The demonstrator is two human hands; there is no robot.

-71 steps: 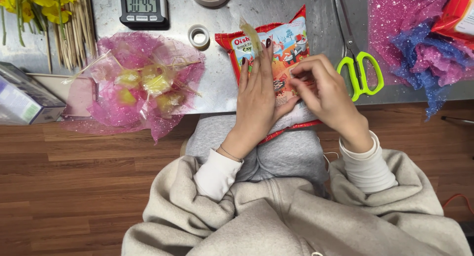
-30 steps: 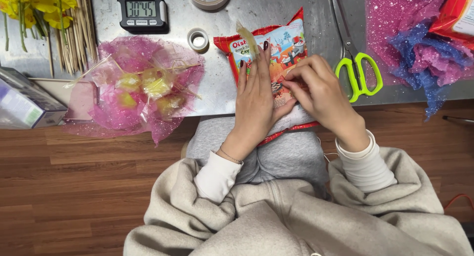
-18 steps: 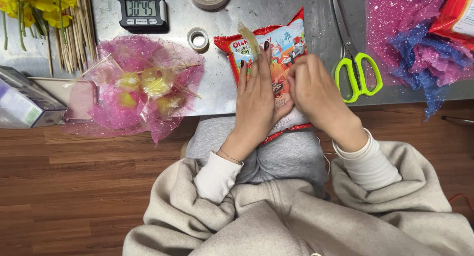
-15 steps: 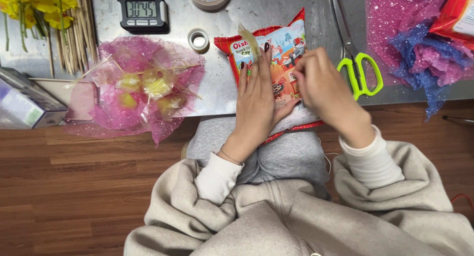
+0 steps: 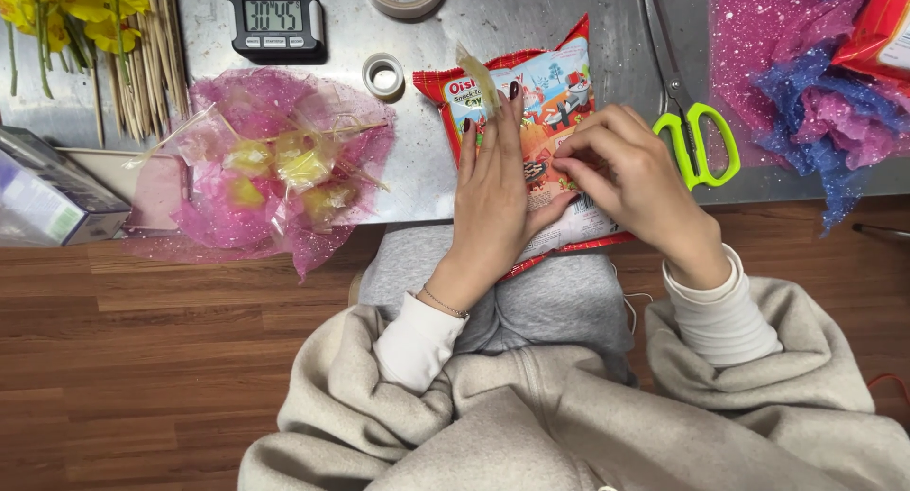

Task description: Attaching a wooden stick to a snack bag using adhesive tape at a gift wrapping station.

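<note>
View: head camera, looking straight down on a metal worktable (image 5: pixel 588 17) and the person's lap.
Snack packet (image 5: pixel 531 121): red-edged foil bag lying flat at the table's near edge, its lower end overhanging toward the lap – placed close so both hands can work on it without reaching.
Left hand (image 5: pixel 493 202): laid flat on the packet's left half, fingers straight and pointing to 12 o'clock, pinning the bag so it cannot slide. Not gripping; a strip of clear tape (image 5: pixel 479 74) stands up at the fingertips, and whether it sticks to a finger I cannot tell.
Right hand (image 5: pixel 630 183): at 3 o'clock of the left, fingers curled and pinched together on the packet's face near its middle, apparently pressing or picking at something small – what, if anything, is between the fingertips is hidden.
Scissors (image 5: pixel 697 131): green-handled, just beside the right hand at its 2 o'clock, handles toward the person for ready pickup.
Pink wrapped bundle (image 5: pixel 275 173): well apart at 9 o'clock, set aside.
Tape roll (image 5: pixel 383 76): small, at 10 o'clock of the packet.
Timer (image 5: pixel 275 22): at 11 o'clock, facing the person.
Change from earlier frame: half a second before, the right hand sat higher, by the packet's right edge; it is now lower and nearer the centre. Left hand, packet and surroundings unchanged.
</note>
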